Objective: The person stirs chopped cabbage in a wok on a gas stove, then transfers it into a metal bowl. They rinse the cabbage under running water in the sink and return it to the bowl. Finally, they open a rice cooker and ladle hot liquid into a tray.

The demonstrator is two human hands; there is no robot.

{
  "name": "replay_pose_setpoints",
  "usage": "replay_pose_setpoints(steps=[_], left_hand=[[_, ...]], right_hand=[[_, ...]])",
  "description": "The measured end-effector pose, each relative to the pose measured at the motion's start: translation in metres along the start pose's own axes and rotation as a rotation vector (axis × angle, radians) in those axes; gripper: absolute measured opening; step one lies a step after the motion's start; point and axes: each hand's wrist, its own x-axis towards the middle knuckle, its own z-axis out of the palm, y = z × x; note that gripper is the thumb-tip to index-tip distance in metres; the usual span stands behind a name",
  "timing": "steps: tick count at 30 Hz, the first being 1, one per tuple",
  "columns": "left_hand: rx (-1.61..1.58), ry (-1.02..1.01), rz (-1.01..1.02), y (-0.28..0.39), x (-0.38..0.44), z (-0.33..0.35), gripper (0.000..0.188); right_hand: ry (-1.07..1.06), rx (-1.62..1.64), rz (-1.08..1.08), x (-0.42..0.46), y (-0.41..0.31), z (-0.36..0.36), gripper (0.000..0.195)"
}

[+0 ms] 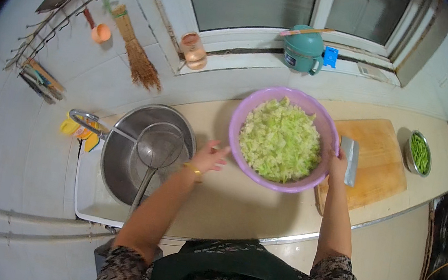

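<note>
A purple plastic basin full of chopped light-green cabbage is in front of me, over the counter. My right hand grips its right rim. My left hand, with a gold bangle at the wrist, is just left of the basin with spread fingers and holds nothing. A cleaver lies on the wooden cutting board, just right of my right hand. Left of my left hand, a long-handled wire strainer rests over a steel basin in the white sink.
A steel bowl of chopped greens stands right of the board. A faucet arches over the sink. A glass jar and a green lidded mug stand on the windowsill. A gas stove is at the far right.
</note>
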Motion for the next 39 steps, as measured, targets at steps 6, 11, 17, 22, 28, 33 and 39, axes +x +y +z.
replay_pose_setpoints(steps=[6, 11, 17, 22, 28, 33, 39], left_hand=[[-0.067, 0.157, 0.116, -0.023, 0.024, 0.063, 0.028], [-0.233, 0.187, 0.232, -0.009, -0.022, 0.042, 0.028], [-0.689, 0.181, 0.141, -0.015, -0.111, -0.013, 0.032], [-0.872, 0.213, 0.11, -0.046, -0.156, -0.064, 0.031], [-1.351, 0.11, -0.016, -0.095, -0.159, -0.1, 0.016], [-1.549, -0.027, -0.2, -0.119, -0.153, -0.105, 0.022], [-1.851, -0.253, -0.213, -0.127, -0.151, -0.102, 0.018]], right_hand=[[-0.203, 0.201, -0.105, -0.008, -0.028, -0.003, 0.039], [-0.293, 0.318, -0.118, -0.047, -0.119, 0.008, 0.041], [-0.428, 0.254, -0.272, -0.126, -0.234, 0.068, 0.042], [-0.584, -0.004, -0.335, -0.173, -0.306, 0.178, 0.039], [-0.608, -0.441, -0.66, -0.234, -0.355, 0.329, 0.045], [-0.695, -0.732, -0.836, -0.302, -0.372, 0.426, 0.046], [-0.688, -0.881, -1.08, -0.367, -0.365, 0.468, 0.041]])
